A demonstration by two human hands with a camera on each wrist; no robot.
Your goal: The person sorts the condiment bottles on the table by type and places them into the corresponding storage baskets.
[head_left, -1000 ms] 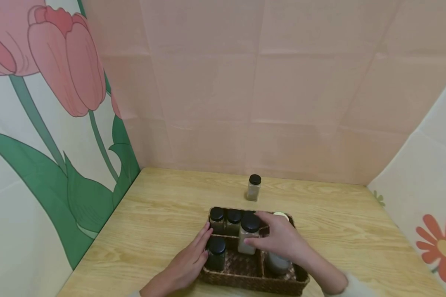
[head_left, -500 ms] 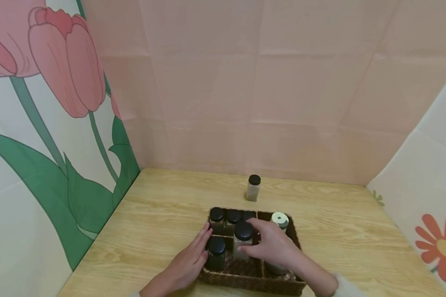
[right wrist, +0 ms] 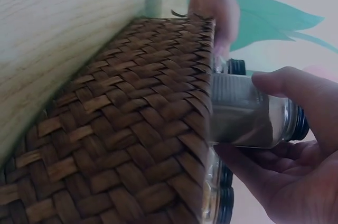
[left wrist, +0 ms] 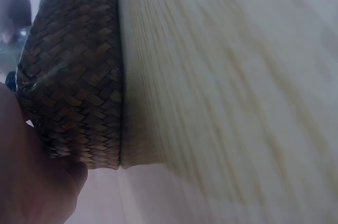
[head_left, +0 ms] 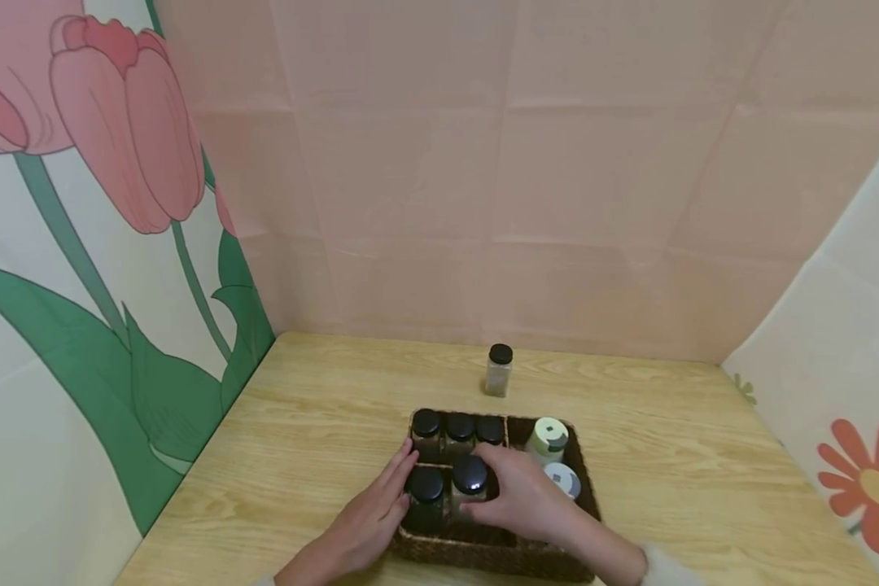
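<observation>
My right hand (head_left: 522,495) grips a clear spice jar (right wrist: 240,110) with a black lid, thumb on one side and fingers on the other. Greyish powder shows inside it. The jar stands partly down in the front middle compartment of a brown woven basket (head_left: 498,560). Just left of it is another black-lidded jar (head_left: 428,486) in the same compartment. Against the basket's left wall rests my left hand (head_left: 369,517), its fingers straight along the rim. In the left wrist view, the woven side (left wrist: 79,65) of the basket fills the left part.
Behind the divider stand three black-lidded jars (head_left: 460,426) in a row. The right compartments hold a pale-lidded container (head_left: 551,435) and another light-topped one (head_left: 562,480). One black-capped jar (head_left: 499,372) stands on the wooden table (head_left: 337,391) beyond the basket.
My right hand has moved the jar left and down into the basket's front compartment. The back-row jar and light-topped containers now show more. My left hand has stayed put.
</observation>
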